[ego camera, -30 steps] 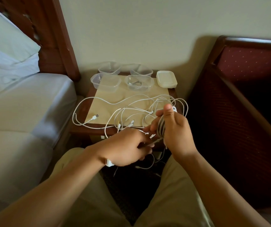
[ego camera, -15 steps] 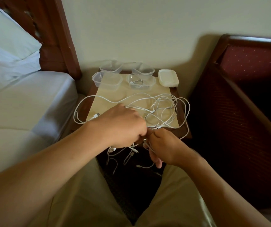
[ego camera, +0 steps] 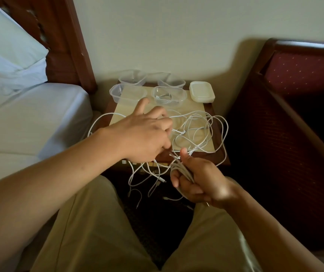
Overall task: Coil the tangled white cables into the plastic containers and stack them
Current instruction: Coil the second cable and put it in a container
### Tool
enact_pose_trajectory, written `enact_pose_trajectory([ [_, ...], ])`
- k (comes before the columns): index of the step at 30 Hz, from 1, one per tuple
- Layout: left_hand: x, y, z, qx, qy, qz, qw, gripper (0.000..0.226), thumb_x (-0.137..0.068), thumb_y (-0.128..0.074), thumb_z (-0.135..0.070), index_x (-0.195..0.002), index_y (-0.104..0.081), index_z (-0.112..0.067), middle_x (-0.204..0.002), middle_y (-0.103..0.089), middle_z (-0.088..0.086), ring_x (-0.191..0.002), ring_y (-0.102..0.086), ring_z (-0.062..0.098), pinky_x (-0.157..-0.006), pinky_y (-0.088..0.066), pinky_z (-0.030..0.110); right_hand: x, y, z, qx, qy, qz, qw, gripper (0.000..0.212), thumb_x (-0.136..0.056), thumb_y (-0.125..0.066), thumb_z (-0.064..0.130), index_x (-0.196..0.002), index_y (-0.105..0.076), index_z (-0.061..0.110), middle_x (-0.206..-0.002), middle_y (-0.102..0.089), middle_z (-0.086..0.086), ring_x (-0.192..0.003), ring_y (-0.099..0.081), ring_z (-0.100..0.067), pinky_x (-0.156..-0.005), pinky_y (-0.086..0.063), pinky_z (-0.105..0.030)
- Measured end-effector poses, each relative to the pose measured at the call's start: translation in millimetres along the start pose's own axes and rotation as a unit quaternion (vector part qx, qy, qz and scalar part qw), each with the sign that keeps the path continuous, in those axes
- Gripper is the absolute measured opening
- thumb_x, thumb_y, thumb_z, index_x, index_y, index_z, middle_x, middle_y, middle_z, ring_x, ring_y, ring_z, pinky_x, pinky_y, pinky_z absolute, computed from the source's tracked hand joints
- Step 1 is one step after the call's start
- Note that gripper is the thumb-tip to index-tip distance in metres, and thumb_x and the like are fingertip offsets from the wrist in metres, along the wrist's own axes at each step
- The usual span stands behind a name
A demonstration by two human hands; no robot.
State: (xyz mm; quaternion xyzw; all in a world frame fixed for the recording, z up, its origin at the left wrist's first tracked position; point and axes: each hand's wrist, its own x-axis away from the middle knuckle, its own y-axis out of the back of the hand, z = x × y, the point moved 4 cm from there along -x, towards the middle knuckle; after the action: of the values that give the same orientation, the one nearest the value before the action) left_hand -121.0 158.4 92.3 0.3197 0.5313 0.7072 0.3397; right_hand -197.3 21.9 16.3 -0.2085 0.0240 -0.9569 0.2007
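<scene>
Tangled white cables [ego camera: 198, 132] sprawl over the small wooden bedside table [ego camera: 222, 154] and hang off its front edge. My right hand [ego camera: 196, 183] grips a coiled bundle of white cable wound round its fingers, just in front of the table. My left hand [ego camera: 147, 136] is over the tangle, pinching a cable strand with thumb and fingers, index finger stretched forward. Several clear plastic containers stand at the table's back; the near right one [ego camera: 170, 95] holds a coiled cable, the near left one [ego camera: 127, 93] looks empty. A stack of white lids [ego camera: 202, 92] sits at the back right.
A bed with white sheet [ego camera: 29, 122] and pillow [ego camera: 6, 55] lies to the left, its wooden headboard [ego camera: 67, 46] against the wall. A dark red upholstered chair [ego camera: 294, 114] stands close on the right. My legs in beige trousers [ego camera: 98, 232] are below the table.
My left hand has moved forward and up over the tangle on the table. My right hand dropped from above the table edge to below it, keeping the coil.
</scene>
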Motion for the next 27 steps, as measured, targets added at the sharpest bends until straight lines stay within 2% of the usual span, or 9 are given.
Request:
enact_pose_trajectory([
  [2, -4, -15, 4, 0.112, 0.024, -0.044, 0.992, 0.032, -0.094, -0.043, -0.034, -0.105, -0.073, -0.038, -0.123, -0.048, -0.020, -0.133, -0.032, 0.017, -0.112, -0.019, 0.049, 1, 1, 3, -0.115, 0.020, 0.060, 0.991, 0.072, -0.103, -0.020, 0.058, -0.074, -0.059, 0.005, -0.036, -0.025, 0.003, -0.026, -0.018, -0.008, -0.035, -0.011, -0.016],
  [4, -7, -29, -2, 0.282, 0.052, -0.101, 0.953, 0.036, -0.091, -0.045, -0.028, -0.106, -0.076, -0.031, -0.113, -0.057, -0.017, -0.120, -0.048, 0.018, -0.104, -0.037, 0.045, 2, 3, 8, -0.180, 0.032, 0.107, 0.977, 0.071, -0.101, -0.020, 0.061, -0.074, -0.061, 0.010, -0.035, -0.027, 0.009, -0.024, -0.022, -0.004, -0.035, -0.008, -0.018],
  [9, -3, -52, -32, 0.638, 0.117, -0.134, 0.749, 0.025, -0.101, -0.058, -0.007, -0.102, -0.078, -0.022, -0.093, -0.077, -0.009, -0.092, -0.072, 0.007, -0.087, -0.056, 0.028, 1, 6, 11, -0.255, 0.055, 0.170, 0.950, 0.072, -0.100, -0.020, 0.062, -0.074, -0.064, 0.011, -0.037, -0.021, 0.006, -0.023, -0.027, -0.005, -0.034, -0.019, -0.020],
  [13, 2, -58, -48, 0.786, 0.155, -0.120, 0.586, 0.024, -0.103, -0.053, -0.008, -0.099, -0.076, -0.011, -0.089, -0.075, 0.006, -0.084, -0.072, 0.014, -0.074, -0.059, 0.026, 1, 6, 9, -0.312, 0.055, 0.231, 0.920, 0.075, -0.102, -0.017, 0.061, -0.079, -0.064, 0.007, -0.038, -0.026, 0.005, -0.027, -0.022, -0.012, -0.035, -0.027, -0.021],
  [16, 3, -63, -52, 0.848, 0.177, -0.105, 0.489, 0.021, -0.100, -0.056, -0.010, -0.098, -0.076, -0.013, -0.091, -0.074, 0.006, -0.087, -0.071, 0.017, -0.076, -0.061, 0.033, 3, 5, 12, -0.356, 0.067, 0.277, 0.890, 0.073, -0.105, -0.018, 0.057, -0.085, -0.063, 0.003, -0.041, -0.031, 0.005, -0.028, -0.025, -0.011, -0.037, -0.029, -0.024],
  [18, 3, -60, -52, 0.848, 0.181, -0.127, 0.481, 0.018, -0.099, -0.058, -0.009, -0.097, -0.076, -0.010, -0.090, -0.075, 0.009, -0.084, -0.071, 0.018, -0.074, -0.061, 0.031, 5, 2, 15, -0.379, 0.070, 0.308, 0.870, 0.072, -0.106, -0.018, 0.055, -0.087, -0.063, 0.002, -0.043, -0.034, 0.004, -0.028, -0.021, -0.010, -0.039, -0.028, -0.025],
  [21, 2, -53, -52, 0.789, 0.187, -0.188, 0.554, 0.014, -0.098, -0.063, -0.006, -0.099, -0.077, -0.004, -0.093, -0.076, 0.018, -0.083, -0.071, 0.020, -0.079, -0.060, 0.032, 6, -4, 16, -0.400, 0.065, 0.335, 0.851, 0.076, -0.106, -0.014, 0.055, -0.088, -0.064, 0.001, -0.044, -0.036, 0.004, -0.028, -0.019, -0.009, -0.041, -0.030, -0.026],
  [23, 2, -49, -54, 0.781, 0.186, -0.192, 0.564, 0.014, -0.098, -0.064, -0.007, -0.099, -0.077, -0.005, -0.094, -0.077, 0.017, -0.085, -0.072, 0.020, -0.081, -0.060, 0.034, 5, -5, 16, -0.403, 0.063, 0.338, 0.848, 0.077, -0.106, -0.013, 0.055, -0.088, -0.063, 0.000, -0.044, -0.037, 0.003, -0.028, -0.022, -0.010, -0.041, -0.031, -0.026],
  [27, 4, -52, -60, 0.856, 0.191, -0.134, 0.461, 0.021, -0.101, -0.054, -0.005, -0.095, -0.074, -0.008, -0.084, -0.074, 0.007, -0.076, -0.071, 0.016, -0.065, -0.058, 0.025, 3, 5, 13, -0.387, 0.058, 0.310, 0.867, 0.074, -0.107, -0.017, 0.054, -0.087, -0.062, 0.000, -0.043, -0.035, 0.003, -0.031, -0.032, -0.012, -0.040, -0.033, -0.025],
])
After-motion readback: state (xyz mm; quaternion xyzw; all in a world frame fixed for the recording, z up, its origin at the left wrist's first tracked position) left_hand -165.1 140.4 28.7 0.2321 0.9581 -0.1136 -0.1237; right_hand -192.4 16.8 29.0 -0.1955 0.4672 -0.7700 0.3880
